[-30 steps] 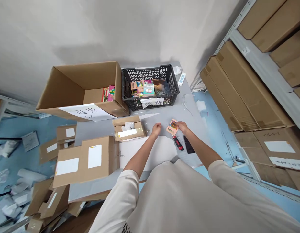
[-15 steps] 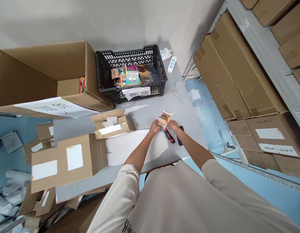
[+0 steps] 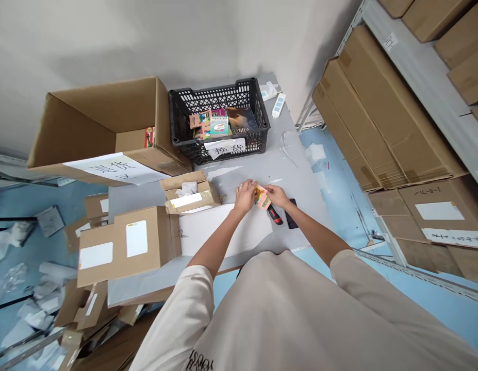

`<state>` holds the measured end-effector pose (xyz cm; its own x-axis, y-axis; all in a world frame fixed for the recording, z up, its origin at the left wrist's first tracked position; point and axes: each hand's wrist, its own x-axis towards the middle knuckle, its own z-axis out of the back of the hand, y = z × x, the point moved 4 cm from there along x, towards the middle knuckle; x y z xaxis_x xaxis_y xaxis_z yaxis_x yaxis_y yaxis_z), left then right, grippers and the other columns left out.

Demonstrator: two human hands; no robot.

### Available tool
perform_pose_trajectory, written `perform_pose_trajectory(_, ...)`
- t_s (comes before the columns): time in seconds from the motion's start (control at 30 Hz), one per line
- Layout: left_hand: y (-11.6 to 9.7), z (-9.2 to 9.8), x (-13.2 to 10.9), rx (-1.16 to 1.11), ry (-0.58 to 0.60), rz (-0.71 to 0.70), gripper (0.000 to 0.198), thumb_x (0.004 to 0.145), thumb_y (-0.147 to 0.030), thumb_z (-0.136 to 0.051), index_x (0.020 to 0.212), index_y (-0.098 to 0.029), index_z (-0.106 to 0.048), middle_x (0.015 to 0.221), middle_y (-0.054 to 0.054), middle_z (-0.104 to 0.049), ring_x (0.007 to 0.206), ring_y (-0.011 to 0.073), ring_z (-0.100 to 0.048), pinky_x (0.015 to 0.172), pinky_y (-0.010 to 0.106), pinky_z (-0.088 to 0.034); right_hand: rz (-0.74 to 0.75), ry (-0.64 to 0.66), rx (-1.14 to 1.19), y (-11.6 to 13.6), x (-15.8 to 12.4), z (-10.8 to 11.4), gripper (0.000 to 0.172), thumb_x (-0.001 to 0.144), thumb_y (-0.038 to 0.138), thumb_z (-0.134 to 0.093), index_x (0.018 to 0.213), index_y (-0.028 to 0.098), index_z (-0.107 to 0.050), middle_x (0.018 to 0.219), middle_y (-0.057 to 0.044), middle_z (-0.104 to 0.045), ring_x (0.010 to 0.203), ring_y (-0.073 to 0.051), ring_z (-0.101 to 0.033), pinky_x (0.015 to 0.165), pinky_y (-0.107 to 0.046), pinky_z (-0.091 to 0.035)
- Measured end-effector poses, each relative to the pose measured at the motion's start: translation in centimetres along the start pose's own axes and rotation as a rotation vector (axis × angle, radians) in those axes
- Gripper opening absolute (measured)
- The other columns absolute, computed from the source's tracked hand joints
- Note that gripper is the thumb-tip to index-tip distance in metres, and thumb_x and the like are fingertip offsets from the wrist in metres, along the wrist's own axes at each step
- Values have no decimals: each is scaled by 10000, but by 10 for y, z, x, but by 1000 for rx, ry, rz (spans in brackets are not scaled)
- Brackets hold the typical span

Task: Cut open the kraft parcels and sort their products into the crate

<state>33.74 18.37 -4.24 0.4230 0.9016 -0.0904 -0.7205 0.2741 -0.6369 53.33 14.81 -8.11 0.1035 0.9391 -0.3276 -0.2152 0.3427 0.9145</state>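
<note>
Both of my hands hold a small pink and orange packet (image 3: 261, 198) over the grey table (image 3: 258, 170). My left hand (image 3: 245, 195) grips its left edge with curled fingers. My right hand (image 3: 277, 195) pinches its right side. Just right of the packet lie a red and black utility knife (image 3: 276, 217) and a black phone (image 3: 292, 219). A small opened carton (image 3: 189, 193) with white filling sits to the left of my hands.
A black plastic crate (image 3: 223, 123) with books and a paper label stands at the table's back. A large open carton (image 3: 103, 134) with a labelled sheet is at the back left. Flattened cartons (image 3: 126, 250) lie left. Shelves with brown boxes (image 3: 393, 113) fill the right.
My left hand has come over and taken hold of the packet, which a second ago only my right hand held. The packet now sits lower and tilted between both hands.
</note>
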Motion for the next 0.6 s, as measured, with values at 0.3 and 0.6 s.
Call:
perform_pose_trajectory(0.3,22,13,-38,-191,113,95,190,963,-293,-680,995,-231,-857,994,104,-808,964,293,-707,968,396,-528,85,5,18,33,-20,-6,510,810,383,-786,1291,217,-753,1028,-52,-769,984,-234,-722,958,-391,-627)
perform_pose_trajectory(0.6,49,-4,-77,-868,-131,489,199,849,-402,-774,878,-205,-758,844,53,-776,791,225,-710,801,369,-594,-162,55,280,20,-52,-28,347,812,409,-845,1091,225,-751,1064,-83,-819,972,-226,-751,900,-374,-633)
